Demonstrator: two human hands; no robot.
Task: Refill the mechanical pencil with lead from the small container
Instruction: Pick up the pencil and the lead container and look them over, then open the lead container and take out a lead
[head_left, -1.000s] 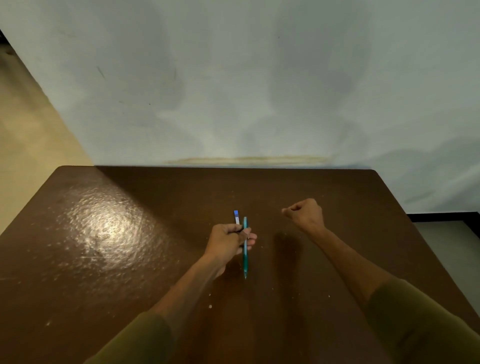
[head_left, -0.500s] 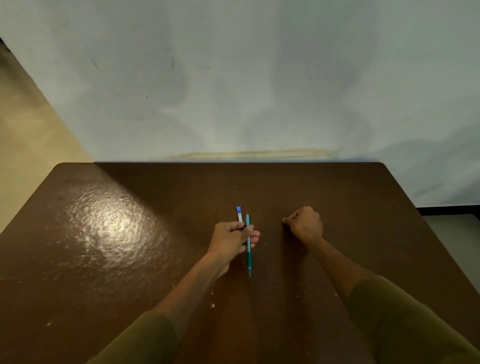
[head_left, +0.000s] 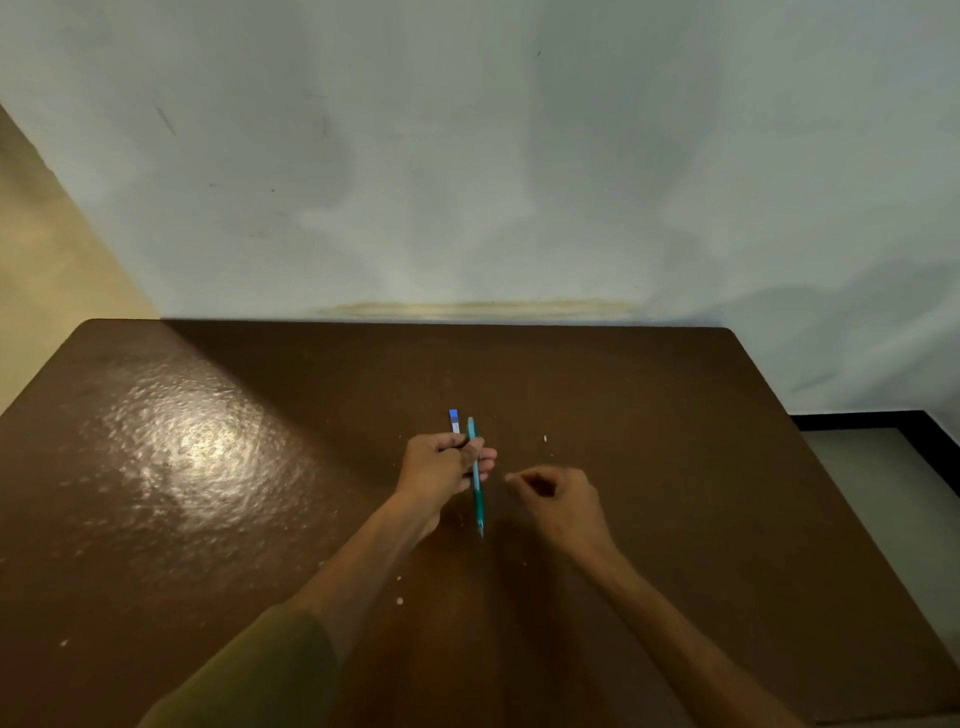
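At frame centre the left hand (head_left: 441, 467) grips a teal mechanical pencil (head_left: 476, 488) and blue-capped lead container (head_left: 454, 421) above the brown worktop (head_left: 208, 493); just right, the right hand (head_left: 561, 501) pinches thumb to fingertips; anything held is too small to tell.

A plain room: brown table (head_left: 208, 467) against a stained pale wall (head_left: 467, 182)

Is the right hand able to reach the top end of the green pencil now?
Probably yes. The right hand is beside the pencil, nothing lies between, and the pencil's upper end sticks out of the left hand.
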